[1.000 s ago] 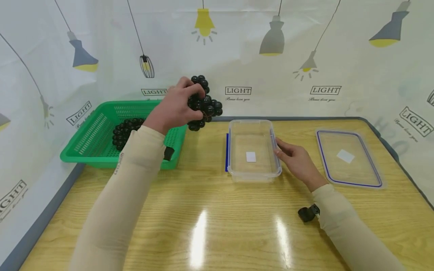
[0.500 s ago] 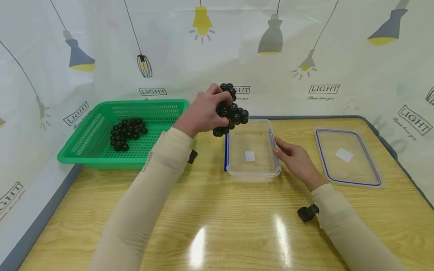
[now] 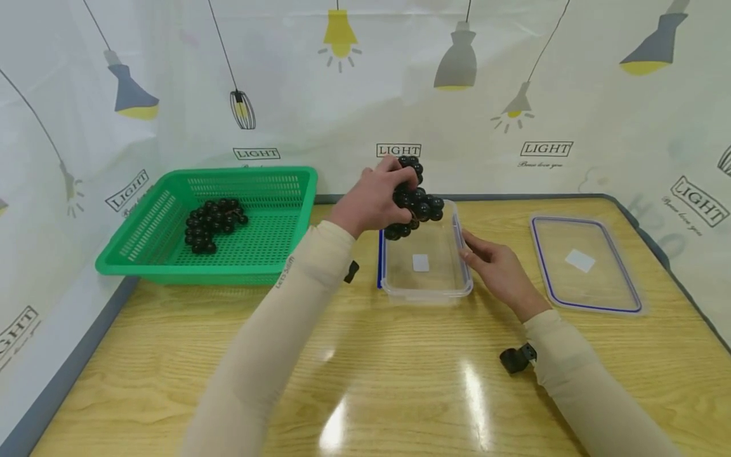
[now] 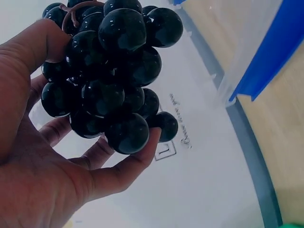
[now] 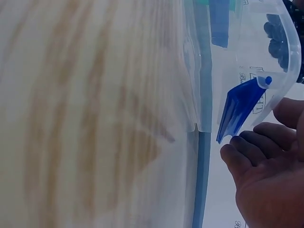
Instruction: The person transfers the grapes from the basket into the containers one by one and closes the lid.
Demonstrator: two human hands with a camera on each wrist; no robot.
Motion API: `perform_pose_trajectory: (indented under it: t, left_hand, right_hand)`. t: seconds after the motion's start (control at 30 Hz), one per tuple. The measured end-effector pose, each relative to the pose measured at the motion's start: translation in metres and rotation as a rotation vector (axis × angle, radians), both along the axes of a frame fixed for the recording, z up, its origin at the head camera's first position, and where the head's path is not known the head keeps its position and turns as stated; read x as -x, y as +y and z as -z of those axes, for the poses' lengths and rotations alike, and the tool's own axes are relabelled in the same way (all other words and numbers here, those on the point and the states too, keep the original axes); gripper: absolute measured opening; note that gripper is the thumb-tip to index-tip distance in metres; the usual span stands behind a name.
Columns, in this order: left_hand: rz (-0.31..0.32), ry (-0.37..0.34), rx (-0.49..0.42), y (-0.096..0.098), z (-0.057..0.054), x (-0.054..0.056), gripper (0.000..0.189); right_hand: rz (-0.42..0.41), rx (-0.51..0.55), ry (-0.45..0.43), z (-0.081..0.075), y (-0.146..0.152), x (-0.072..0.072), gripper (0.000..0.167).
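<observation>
My left hand [image 3: 374, 200] grips a bunch of black grapes [image 3: 419, 204] in the air above the back left part of a clear plastic container [image 3: 425, 296]. In the left wrist view, the thumb and fingers curl round the grapes [image 4: 102, 97], and a brown stem shows at the top. The container stands uncovered on the table, with a blue latch [image 3: 381, 260] along its left side. My right hand [image 3: 502, 273] touches the container's right wall. In the right wrist view, this hand's relaxed fingers lie by another blue latch [image 5: 242, 107], its thumb at the rim.
A green basket [image 3: 200, 277] stands at the left with another bunch of black grapes [image 3: 211, 225] inside. The container's clear lid [image 3: 594, 279], edged with a blue seal, lies flat at the right. A patterned sheet [image 3: 354, 108] rises behind the wooden table [image 3: 400, 374].
My left hand has carried the grapes rightward, from beside the basket to over the container, and a little lower lately. The right hand has stayed at the container's side.
</observation>
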State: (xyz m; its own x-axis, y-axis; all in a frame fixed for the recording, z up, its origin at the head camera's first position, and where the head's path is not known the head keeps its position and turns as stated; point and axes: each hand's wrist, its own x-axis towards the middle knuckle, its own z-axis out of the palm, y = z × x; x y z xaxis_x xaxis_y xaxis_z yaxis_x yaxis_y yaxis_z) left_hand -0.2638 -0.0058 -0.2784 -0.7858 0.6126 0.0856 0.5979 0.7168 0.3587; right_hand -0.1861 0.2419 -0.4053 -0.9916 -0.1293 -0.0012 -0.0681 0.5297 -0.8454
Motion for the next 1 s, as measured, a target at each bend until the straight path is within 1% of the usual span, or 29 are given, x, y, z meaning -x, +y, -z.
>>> perform_pose_trajectory:
  t: [0.13,0.3,0.37,0.47,0.6,0.77,0.87,1.0]
  left_hand:
    - [0.002,-0.035,-0.003,0.009,0.008,0.004,0.034]
    - [-0.022,-0.071,-0.003,0.014,0.022,0.009,0.033]
    - [-0.028,-0.073,0.008,0.016,0.028,0.012,0.034]
    - [-0.021,-0.066,0.019,0.019,0.035,0.014,0.035]
    - [-0.008,-0.043,0.042,0.024,0.04,0.014,0.035]
    - [-0.029,-0.036,0.095,0.03,0.044,0.012,0.035]
    - [-0.033,-0.042,0.104,0.036,0.044,0.009,0.034]
    - [-0.041,-0.022,0.133,0.044,0.047,0.007,0.034]
  right_hand:
    - [-0.001,0.017,0.001,-0.002,0.0,0.0,0.054]
    - [0.004,0.015,-0.016,-0.004,-0.001,-0.001,0.053]
    - [0.007,0.002,-0.019,-0.003,0.0,-0.001,0.053]
    - [0.009,-0.016,-0.014,-0.003,0.003,-0.001,0.053]
    - [0.005,-0.026,-0.015,-0.002,0.004,0.0,0.054]
    - [-0.013,-0.013,-0.031,-0.003,0.001,0.001,0.056]
    - [-0.013,-0.025,-0.022,-0.004,0.001,0.001,0.056]
    - [-0.009,-0.041,-0.015,-0.006,0.0,0.0,0.055]
